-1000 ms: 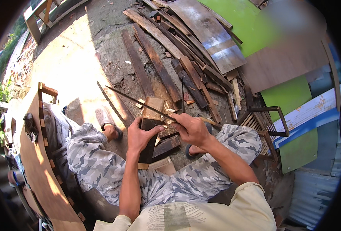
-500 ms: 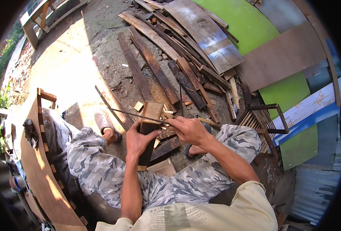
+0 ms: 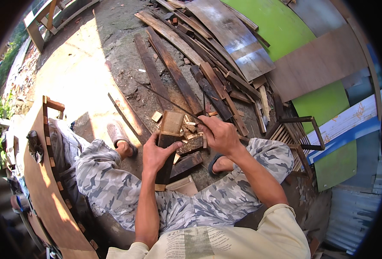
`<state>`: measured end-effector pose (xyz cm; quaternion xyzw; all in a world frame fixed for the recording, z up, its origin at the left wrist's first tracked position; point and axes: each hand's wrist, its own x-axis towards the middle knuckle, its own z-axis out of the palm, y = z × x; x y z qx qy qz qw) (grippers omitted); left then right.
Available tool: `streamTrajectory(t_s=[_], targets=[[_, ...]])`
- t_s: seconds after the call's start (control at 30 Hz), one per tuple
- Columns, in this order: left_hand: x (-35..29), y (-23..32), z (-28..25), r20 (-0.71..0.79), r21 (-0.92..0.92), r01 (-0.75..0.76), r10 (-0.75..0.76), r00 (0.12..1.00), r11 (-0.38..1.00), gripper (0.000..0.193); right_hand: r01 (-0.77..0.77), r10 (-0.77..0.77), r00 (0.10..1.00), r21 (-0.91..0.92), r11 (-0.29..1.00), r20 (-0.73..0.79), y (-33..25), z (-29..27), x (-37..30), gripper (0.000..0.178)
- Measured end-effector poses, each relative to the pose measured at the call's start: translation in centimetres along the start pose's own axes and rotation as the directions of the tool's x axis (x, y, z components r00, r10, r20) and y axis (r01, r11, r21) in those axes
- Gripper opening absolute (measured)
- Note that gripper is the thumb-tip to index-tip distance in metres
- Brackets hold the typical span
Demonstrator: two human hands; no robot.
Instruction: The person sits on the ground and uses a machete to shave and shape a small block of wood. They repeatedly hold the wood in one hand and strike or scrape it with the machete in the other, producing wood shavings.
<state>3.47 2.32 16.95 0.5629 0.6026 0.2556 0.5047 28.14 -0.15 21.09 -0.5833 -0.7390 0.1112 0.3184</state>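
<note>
My left hand (image 3: 156,153) grips a dark wooden block (image 3: 172,123) with a pale, bare upper face, thumb along its near side. The block slants up between my knees. To its right, my right hand (image 3: 221,134) is closed round the near end of a long, thin, dark blade (image 3: 167,100). The blade appears nearly edge-on, so its exact kind is unclear. It points away to the upper left, past the block's far end and seemingly apart from it. My right fingers hide its handle.
Wood chips (image 3: 190,128) and short offcuts (image 3: 186,165) lie around the block. Dark planks (image 3: 173,69) are spread and piled ahead. A slatted wooden frame (image 3: 292,134) stands at right, and a curved plywood panel (image 3: 48,190) at left.
My right hand has shifted slightly right and up. The blade, which lay across the block's upper face, has swung up and away from it. My left hand keeps its hold.
</note>
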Motion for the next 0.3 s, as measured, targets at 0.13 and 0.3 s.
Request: streamTrajectory(t_s=[0.13,0.3], targets=[[-0.2,0.1,0.1,-0.033,0.015,-0.038,0.039,0.999,0.999,0.074,-0.026,0.026,1.000,0.121,0.992,-0.005,0.7,-1.0,0.3,0.021],[-0.4,0.5,0.2,-0.024,0.025,-0.061,0.061,0.998,0.998,0.073,-0.223,0.206,0.911,0.007,0.975,0.358,1.3,-1.2,-0.7,0.035]])
